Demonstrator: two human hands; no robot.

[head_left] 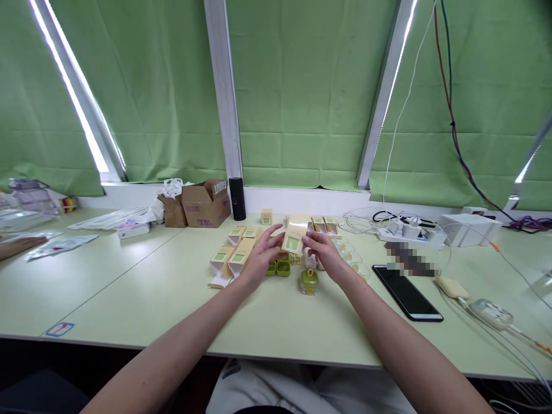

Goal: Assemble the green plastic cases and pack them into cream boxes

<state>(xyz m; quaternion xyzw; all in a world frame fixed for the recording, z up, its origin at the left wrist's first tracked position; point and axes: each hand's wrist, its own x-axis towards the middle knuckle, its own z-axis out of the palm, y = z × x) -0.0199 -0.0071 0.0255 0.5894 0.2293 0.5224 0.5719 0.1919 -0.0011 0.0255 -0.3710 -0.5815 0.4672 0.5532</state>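
Above the table's middle is a small tan cardboard box [294, 237] with a green window, its top flap up. My right hand [325, 252] pinches it by the right edge. Beside its left edge my left hand [265, 250] is open, fingers apart; whether a fingertip touches the box I cannot tell. Under the hands are green square cups [283, 268], partly hidden. A small clear jar with a green lid [309, 282] stands in front of them. To the left lie several similar tan boxes [238, 257] with open flaps.
Clear lids or cups [351, 256] lie right of my right hand, near a black phone [407, 293]. A power strip [409, 233] with cables is behind. A brown carton [206, 204] and black cylinder [237, 199] stand at the back. Another person's hand [23, 246] rests far left.
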